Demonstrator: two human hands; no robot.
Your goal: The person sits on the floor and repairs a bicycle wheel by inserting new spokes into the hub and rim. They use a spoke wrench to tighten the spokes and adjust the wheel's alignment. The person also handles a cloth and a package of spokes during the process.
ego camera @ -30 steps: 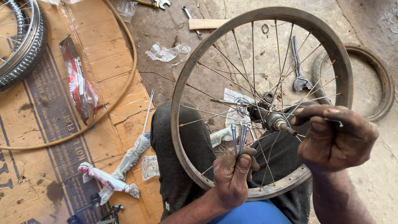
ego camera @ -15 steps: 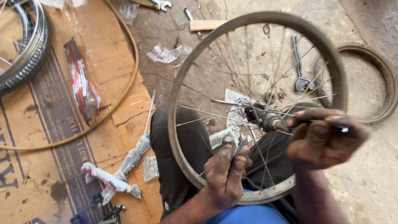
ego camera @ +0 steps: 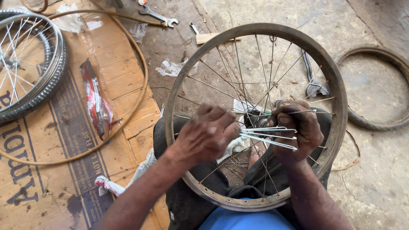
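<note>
Spoke-lacing looks under way: left hand [ego camera: 208, 136] pinches loose spokes [ego camera: 268, 138] near the rim's [ego camera: 255, 30] centre, right hand [ego camera: 294, 130] at three o'clock closed around them; next needs threading one through the hub.

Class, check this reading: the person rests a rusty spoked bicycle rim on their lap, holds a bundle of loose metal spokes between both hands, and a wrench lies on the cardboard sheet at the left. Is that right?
Not quite. In the head view the wrench lies on the bare concrete floor, beyond the cardboard sheet, not on it. The rest holds: the rusty spoked bicycle rim rests on the lap, and the left hand and right hand hold the loose metal spokes between them.
</note>
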